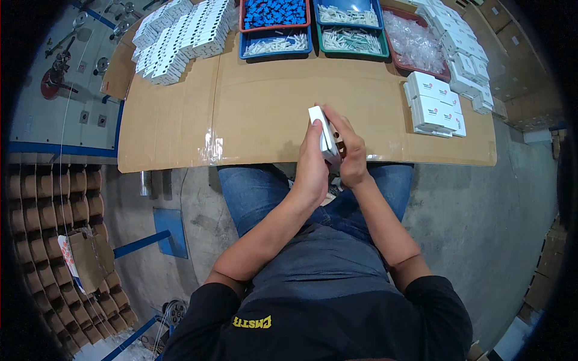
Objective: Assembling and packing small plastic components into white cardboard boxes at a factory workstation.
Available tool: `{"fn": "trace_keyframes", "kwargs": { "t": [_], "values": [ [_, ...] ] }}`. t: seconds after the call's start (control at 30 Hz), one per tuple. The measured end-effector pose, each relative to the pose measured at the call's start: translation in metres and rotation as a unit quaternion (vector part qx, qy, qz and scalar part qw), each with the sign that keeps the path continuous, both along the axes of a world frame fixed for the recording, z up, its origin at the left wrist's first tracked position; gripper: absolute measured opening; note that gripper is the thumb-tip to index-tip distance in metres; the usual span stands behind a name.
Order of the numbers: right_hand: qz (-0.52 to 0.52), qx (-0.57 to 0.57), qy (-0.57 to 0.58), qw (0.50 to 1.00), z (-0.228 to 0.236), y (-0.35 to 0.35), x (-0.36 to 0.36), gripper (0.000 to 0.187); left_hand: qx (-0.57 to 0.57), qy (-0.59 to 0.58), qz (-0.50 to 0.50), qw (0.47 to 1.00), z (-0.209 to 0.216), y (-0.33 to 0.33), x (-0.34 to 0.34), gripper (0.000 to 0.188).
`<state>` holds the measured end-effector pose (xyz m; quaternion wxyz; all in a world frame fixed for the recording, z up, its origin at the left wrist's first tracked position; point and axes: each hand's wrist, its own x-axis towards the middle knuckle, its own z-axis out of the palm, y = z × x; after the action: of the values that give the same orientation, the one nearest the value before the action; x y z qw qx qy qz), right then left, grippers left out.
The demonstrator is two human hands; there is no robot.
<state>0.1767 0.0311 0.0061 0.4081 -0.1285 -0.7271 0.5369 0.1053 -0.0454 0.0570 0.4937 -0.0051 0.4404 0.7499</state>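
Both my hands hold one small white box-like piece [323, 127], tilted on edge over the front rim of the cardboard-covered table [259, 114]. My left hand [312, 162] wraps its left side, with the thumb along the upper face. On the other side my right hand [350, 150] has its fingers curled round the far end and side. A small dark brown spot shows between the piece and my right palm; what it is I cannot make out. The underside of the piece is hidden by my fingers.
Rows of white boxes [180, 39] stand at the back left. Trays hold blue parts [275, 13], white pieces [352, 41] and clear plastic bags [413, 42]. White boxes [435, 105] are stacked at the right, more [463, 48] behind. Cardboard dividers [54, 210] lie lower left.
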Motion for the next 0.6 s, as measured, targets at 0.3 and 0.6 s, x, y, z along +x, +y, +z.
{"fn": "trace_keyframes", "kwargs": {
  "t": [0.3,0.6],
  "values": [
    [0.08,-0.257,-0.074,0.96,0.019,0.002,0.007,0.055,0.019,0.181,-0.005,0.983,-0.03,-0.001,-0.014,0.062],
    [0.033,-0.01,-0.084,0.996,0.02,0.002,0.006,0.061,0.0,-0.01,-0.115,0.993,-0.007,-0.013,-0.035,0.072]
  ]
}}
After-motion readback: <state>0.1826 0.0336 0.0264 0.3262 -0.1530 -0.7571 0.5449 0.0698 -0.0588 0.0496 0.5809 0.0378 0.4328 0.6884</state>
